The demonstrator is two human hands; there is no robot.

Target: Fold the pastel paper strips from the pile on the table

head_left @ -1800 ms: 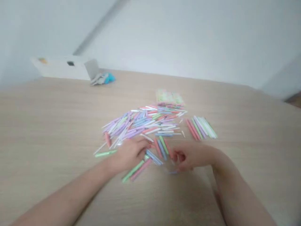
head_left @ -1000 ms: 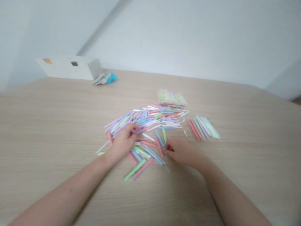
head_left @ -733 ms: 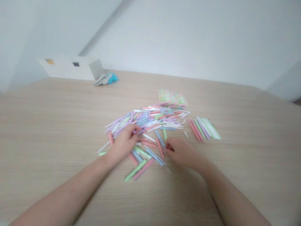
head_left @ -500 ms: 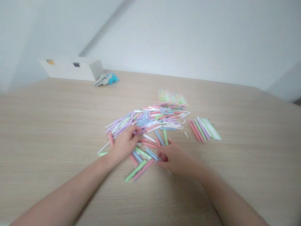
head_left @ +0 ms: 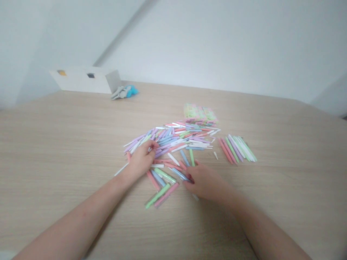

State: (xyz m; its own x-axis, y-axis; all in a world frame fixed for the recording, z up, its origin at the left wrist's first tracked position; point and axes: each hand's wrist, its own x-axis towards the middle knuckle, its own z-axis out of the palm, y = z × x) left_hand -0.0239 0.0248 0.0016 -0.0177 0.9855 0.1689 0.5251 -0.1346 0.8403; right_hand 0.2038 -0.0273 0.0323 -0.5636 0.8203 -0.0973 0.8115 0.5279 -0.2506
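Note:
A loose pile of thin pastel sticks (head_left: 173,139) in lilac, blue, white, pink and green lies on the wooden table (head_left: 67,119). My left hand (head_left: 141,160) rests on the pile's near left edge with its fingers curled, and whether sticks lie inside them is hidden. My right hand (head_left: 203,182) lies at the near right edge, its fingertips against a pale blue stick (head_left: 180,174). Between the hands lie a green stick (head_left: 157,196) and a pink stick (head_left: 166,195). A tidy row of sticks (head_left: 235,148) lies side by side to the right.
A flat, multicoloured packet (head_left: 200,113) lies behind the pile. At the table's far edge stand a white box (head_left: 84,81) and a grey and blue bundle of cloth (head_left: 124,92). Bare wood stretches to the left of the pile.
My right hand has slid left, toward the pale blue stick. The short green stick by my left wrist no longer shows, and the view has shifted slightly.

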